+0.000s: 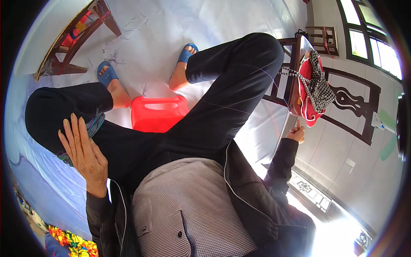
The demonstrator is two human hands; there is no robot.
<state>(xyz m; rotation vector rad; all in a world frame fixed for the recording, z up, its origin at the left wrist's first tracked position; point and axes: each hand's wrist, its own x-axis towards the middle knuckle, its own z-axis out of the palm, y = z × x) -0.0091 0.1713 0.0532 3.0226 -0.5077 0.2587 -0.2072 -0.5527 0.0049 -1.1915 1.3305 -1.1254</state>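
Observation:
My left hand (pixel 83 156) lies over my left thigh with its fingers stretched out and apart. Under and beside it is a bundle of blue, green and purple threads (pixel 95 124). Out to the right, my right hand (pixel 296 133) is raised, its index finger pointing up and the other fingers curled in. Its fingertip is close to the lower edge of a red bag (pixel 309 112); I cannot tell whether they touch. Fine thread (pixel 227 108) crosses my right thigh and runs towards the right side. Whatever the curled fingers hold, if anything, is too small to make out.
A red plastic stool (pixel 143 120) stands between my legs. A dark wooden chair (pixel 357 107) at right carries the red bag and a black-and-white checked cloth (pixel 321 92). Another wooden seat (pixel 77 36) is at far left. Loose thread scraps (pixel 113 56) lie on the pale floor sheet.

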